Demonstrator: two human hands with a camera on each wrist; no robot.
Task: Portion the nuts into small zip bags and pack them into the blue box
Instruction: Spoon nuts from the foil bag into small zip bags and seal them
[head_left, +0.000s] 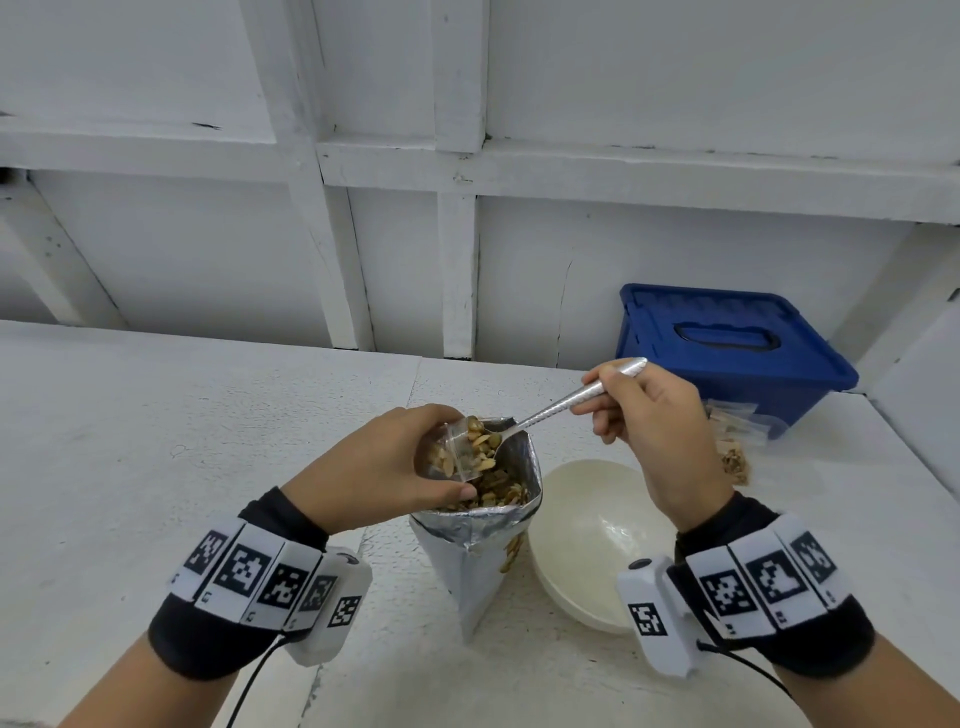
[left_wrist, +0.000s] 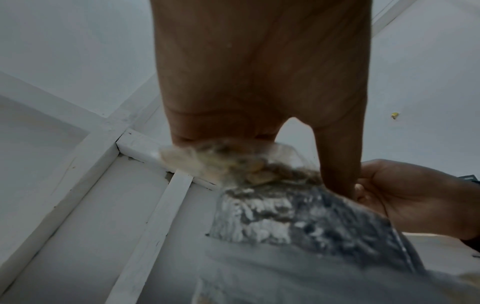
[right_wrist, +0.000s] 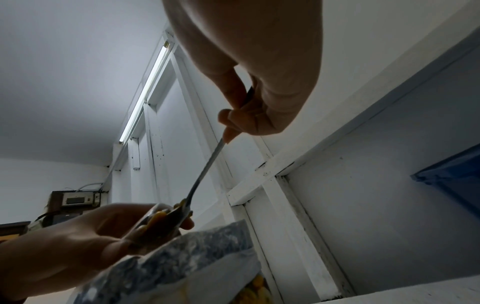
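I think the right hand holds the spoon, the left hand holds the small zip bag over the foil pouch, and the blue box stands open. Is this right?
Not quite: the head view shows the blue box closed, lid on. The rest is right.

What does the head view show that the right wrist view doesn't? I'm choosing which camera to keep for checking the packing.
Only the head view shows the cream bowl, the filled small bags beside the blue box, and the box's closed lid. Only the right wrist view shows the ceiling light and the spoon from underneath. Both show the right hand holding the spoon, the left hand holding a small bag, and the foil pouch.
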